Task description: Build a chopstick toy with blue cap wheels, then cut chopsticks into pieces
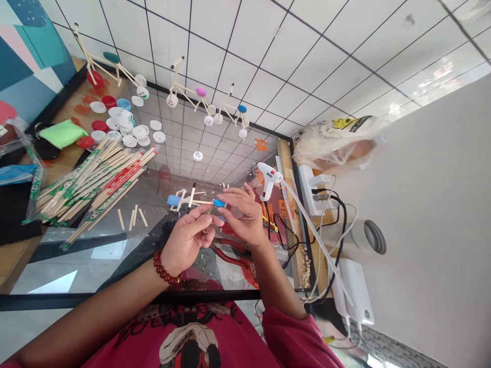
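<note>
My right hand (241, 214) pinches a small blue piece (219, 203) at the end of a thin wooden stick. That stick belongs to a small stick-built model (187, 199) with a blue bottle cap (174, 201) at its far end, lying just beyond my hands. My left hand (187, 240), with a red bead bracelet (163, 268) on its wrist, is curled close by, its fingertips together a little left of the blue piece. I see nothing between them. Red-handled pliers (230, 250) lie under my hands, partly hidden.
A white glue gun (266, 179) with its cord lies right of my hands on the glass tabletop (95, 260). Wrapped wooden chopsticks (92, 186), several bottle caps (126, 128) and several finished stick models (187, 92) lie farther off. A power strip (312, 189) stands right.
</note>
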`<state>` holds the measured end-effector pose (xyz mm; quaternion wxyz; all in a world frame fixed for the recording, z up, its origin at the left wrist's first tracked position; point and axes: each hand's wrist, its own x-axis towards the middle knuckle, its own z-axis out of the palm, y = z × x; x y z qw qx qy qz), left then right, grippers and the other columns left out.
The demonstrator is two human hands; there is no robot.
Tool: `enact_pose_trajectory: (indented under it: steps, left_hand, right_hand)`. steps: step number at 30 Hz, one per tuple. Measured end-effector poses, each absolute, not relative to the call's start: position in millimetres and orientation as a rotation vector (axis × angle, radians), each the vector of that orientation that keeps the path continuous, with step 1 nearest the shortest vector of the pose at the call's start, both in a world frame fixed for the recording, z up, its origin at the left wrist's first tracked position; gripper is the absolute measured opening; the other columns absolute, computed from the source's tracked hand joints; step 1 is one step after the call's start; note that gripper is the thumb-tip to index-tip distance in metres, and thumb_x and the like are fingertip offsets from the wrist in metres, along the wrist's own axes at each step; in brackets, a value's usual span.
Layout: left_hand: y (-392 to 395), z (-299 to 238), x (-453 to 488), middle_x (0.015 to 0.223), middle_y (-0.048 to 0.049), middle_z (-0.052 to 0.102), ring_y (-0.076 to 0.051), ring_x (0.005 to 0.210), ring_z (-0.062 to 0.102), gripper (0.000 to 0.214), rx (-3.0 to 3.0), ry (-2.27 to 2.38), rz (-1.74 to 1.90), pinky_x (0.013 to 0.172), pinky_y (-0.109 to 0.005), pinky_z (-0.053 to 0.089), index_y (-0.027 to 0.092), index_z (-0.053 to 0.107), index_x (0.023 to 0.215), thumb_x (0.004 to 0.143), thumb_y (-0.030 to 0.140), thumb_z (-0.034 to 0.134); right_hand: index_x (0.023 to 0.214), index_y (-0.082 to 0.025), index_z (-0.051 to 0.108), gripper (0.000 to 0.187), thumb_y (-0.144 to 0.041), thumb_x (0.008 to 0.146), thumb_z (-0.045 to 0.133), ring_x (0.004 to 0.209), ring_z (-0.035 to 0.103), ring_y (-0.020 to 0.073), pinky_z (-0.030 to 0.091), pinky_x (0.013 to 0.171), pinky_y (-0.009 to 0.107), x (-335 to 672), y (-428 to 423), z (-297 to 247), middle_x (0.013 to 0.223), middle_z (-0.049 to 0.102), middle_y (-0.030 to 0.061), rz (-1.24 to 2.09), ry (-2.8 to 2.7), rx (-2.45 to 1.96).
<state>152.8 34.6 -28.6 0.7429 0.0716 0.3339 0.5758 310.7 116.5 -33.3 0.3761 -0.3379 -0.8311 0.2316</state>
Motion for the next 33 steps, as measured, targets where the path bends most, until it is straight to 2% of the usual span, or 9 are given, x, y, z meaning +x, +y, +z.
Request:
enact_pose_trajectory:
  steps: [16, 33]
  left_hand:
    - [34.0, -24.4, 151.9, 0.075, -0.0056, 0.074, -0.007, 0.047, 0.053, 0.033, 0.107, 0.731, 1.251, 0.040, -0.017, 0.037, 0.014, 0.070, 0.101, 0.071, 0.020, 0.081]
    - [32.5, -30.3, 154.2, 0.076, -0.0060, 0.074, -0.008, 0.049, 0.054, 0.028, 0.149, 0.707, 1.257, 0.042, -0.018, 0.037, 0.015, 0.073, 0.100, 0.074, 0.021, 0.079]
  right_hand:
    - [0.107, -0.033, 0.072, 0.019, -0.027, 0.089, 0.069, 0.109, 0.070, 0.0226, 0.015, 0.124, 0.054, 311.1, 114.8, -34.1, 0.102, 0.079, -0.0019, 0.512, -2.171, -0.864]
    - [0.104, -0.033, 0.073, 0.016, -0.028, 0.090, 0.069, 0.111, 0.070, 0.0228, 0.012, 0.125, 0.054, 314.3, 115.6, -31.2, 0.102, 0.079, -0.0021, 0.496, -2.192, -0.856]
